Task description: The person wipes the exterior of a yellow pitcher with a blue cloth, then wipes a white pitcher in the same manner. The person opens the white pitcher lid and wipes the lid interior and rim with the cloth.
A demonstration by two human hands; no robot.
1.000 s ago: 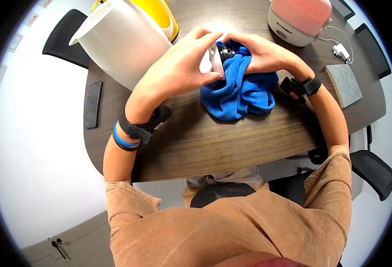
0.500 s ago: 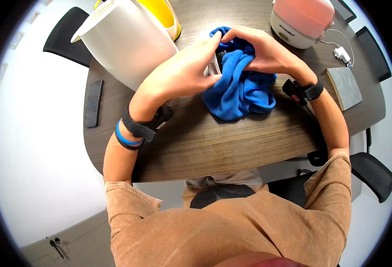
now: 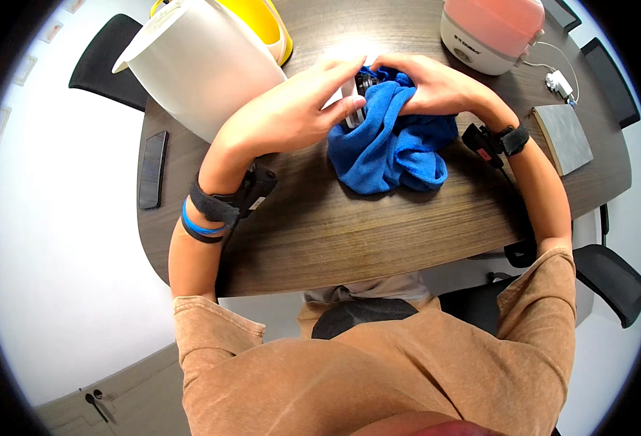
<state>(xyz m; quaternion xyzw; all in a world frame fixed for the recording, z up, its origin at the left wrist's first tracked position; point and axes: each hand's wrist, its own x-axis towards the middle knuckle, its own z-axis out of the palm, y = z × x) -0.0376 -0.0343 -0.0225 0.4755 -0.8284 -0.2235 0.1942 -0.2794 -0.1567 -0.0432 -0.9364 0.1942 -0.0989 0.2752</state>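
Observation:
A crumpled blue cloth [image 3: 386,156] hangs down onto the wooden table in front of me. My right hand [image 3: 437,87] is closed on its upper part, thumb in front and fingers curling over the far side. Against the cloth's left side is a small white and dark object [image 3: 358,109], mostly hidden by cloth and fingers, so its kind is unclear. My left hand [image 3: 291,105] grips that object, with the thumb on its near side and the fingers reaching over the far end. Both hands nearly meet at the top.
A large white container [image 3: 197,73] stands close to my left forearm, with a yellow one [image 3: 266,25] behind it. A pink and white appliance [image 3: 491,36] is at the far right, near a white plug with a cord [image 3: 559,86]. A grey notebook [image 3: 564,138] and a phone [image 3: 152,169] lie at the sides.
My left hand has shifted slightly left and opened its grip a little, baring more of the white and dark object. The cloth has slid a little under my right hand.

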